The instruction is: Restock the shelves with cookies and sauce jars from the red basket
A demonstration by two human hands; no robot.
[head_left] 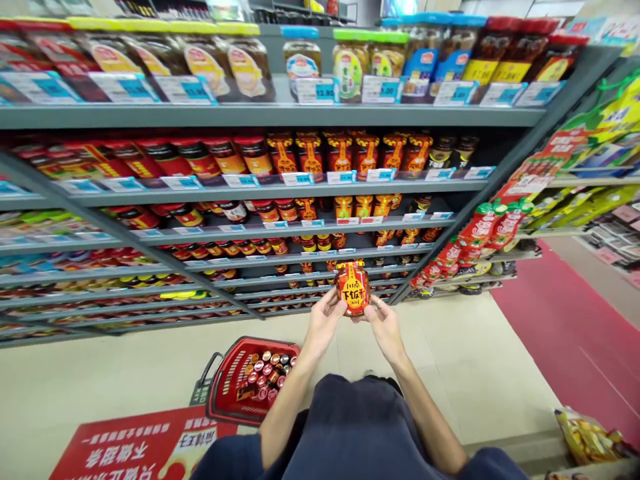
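Observation:
A jar of sauce (353, 291) with a red and yellow label and a yellow-and-red top is held upright in front of my body. My left hand (325, 316) grips its left side, with the thumb on the front of the jar. From the right, my right hand (384, 325) closes on the other side, a ring on one finger. Behind the jar, and apart from it, are the lower shelves. Similar jars (367, 155) with red and yellow labels stand in a row on a shelf further up.
A red shopping basket (231, 383) holding several jars stands on the floor at left. Grey shelving (280, 117) full of jars spans the front. Red pouches (477, 230) hang at its right end. A red floor poster (120, 443) lies at lower left.

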